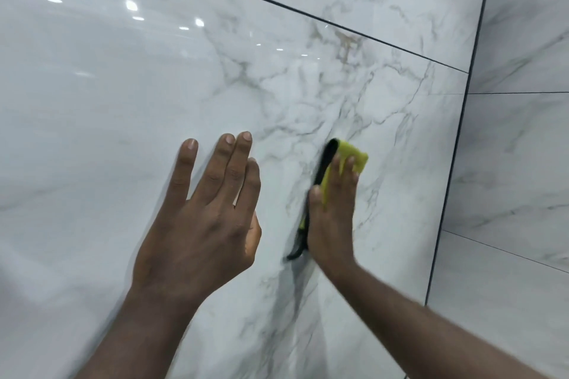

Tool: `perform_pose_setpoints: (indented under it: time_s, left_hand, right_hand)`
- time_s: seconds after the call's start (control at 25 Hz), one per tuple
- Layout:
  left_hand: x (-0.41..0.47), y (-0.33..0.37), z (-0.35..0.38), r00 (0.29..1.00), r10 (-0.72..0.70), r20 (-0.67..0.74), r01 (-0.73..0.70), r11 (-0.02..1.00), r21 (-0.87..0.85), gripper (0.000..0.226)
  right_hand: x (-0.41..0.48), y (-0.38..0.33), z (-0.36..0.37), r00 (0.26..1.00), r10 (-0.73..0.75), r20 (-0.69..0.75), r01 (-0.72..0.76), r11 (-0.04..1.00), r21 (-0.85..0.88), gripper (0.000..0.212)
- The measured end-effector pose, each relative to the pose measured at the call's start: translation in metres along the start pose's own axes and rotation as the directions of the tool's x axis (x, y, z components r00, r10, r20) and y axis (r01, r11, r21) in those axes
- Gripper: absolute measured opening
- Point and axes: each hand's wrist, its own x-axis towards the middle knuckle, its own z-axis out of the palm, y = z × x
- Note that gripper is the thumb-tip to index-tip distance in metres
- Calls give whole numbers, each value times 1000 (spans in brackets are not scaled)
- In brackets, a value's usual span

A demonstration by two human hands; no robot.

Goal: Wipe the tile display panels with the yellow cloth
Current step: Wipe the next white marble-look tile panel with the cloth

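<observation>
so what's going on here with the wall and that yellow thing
A person is wiping a glossy marble-look tile panel. Their right hand presses a yellow cloth, black on one side, flat against the panel towards its right edge. The left hand is open beside it with fingers straight, holding nothing; whether it touches the tile is unclear. The neighbouring panels to the right have no hand on them.

The big tile panel (154,86) is hard, smooth and very shiny, and little bright spots of light glint on it. It looks like white marble with grey and brownish veins. The yellow cloth (354,157) looks soft and matt, with a black side (326,160). The thin dark lines (277,4) between panels look dull.
</observation>
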Motion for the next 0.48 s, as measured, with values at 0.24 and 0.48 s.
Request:
perform_pose_setpoints:
  time_s: [0.24,0.48]
  left_hand:
    - [3,1,-1,1000,22,-10,-22,999,38,61]
    - [2,5,-2,1000,10,7,-11,995,94,65]
  right_hand:
    - [88,-25,-21,907,-416,63,418,908,-23,58]
    - [14,51,-9,982,186,-17,-184,980,81,65]
